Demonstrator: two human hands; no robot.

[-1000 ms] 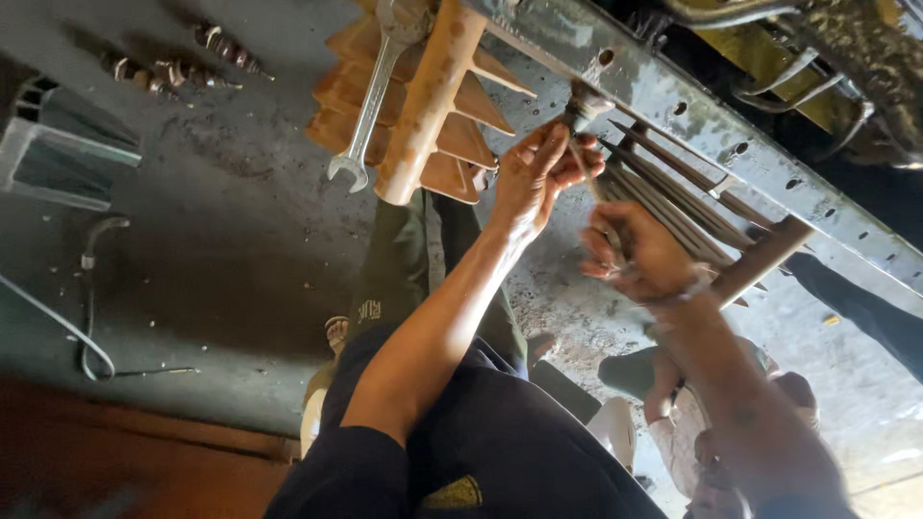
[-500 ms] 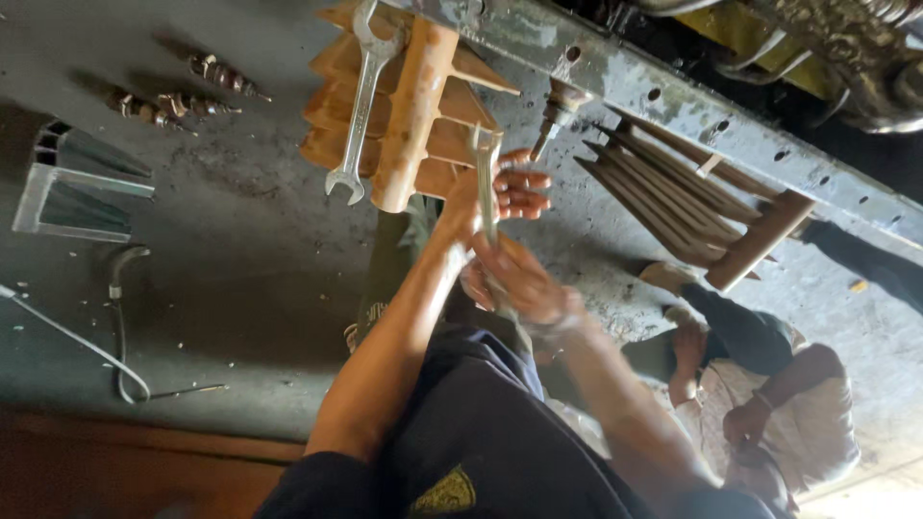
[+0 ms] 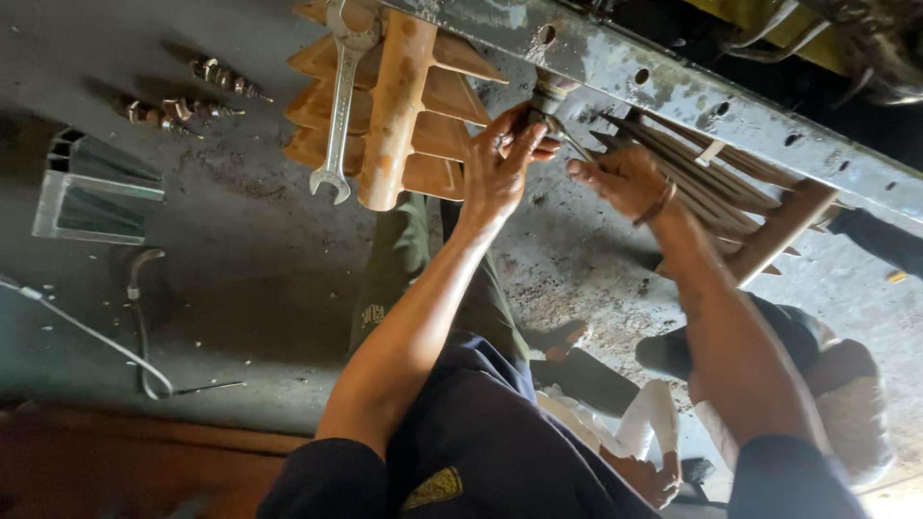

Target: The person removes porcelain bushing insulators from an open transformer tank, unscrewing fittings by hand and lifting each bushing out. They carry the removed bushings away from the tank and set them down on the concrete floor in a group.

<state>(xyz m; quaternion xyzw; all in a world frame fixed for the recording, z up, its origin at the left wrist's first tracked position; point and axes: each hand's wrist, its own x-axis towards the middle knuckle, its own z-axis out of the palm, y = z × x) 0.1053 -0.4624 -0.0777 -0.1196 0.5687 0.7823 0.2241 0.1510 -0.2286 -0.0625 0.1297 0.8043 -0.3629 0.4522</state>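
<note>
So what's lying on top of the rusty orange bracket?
A silver open-ended spanner lies on the rusty orange bracket, beside the left hand. Its upper end runs out of frame; the bracket surface beneath it is covered.

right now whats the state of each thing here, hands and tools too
left hand: raised, fingers around the bolt
right hand: raised beside it, grip unclear
bolt: seated in the metal beam
spanner: loose, lying on the rusty bracket
spare bolts: lying loose on the ground
</note>
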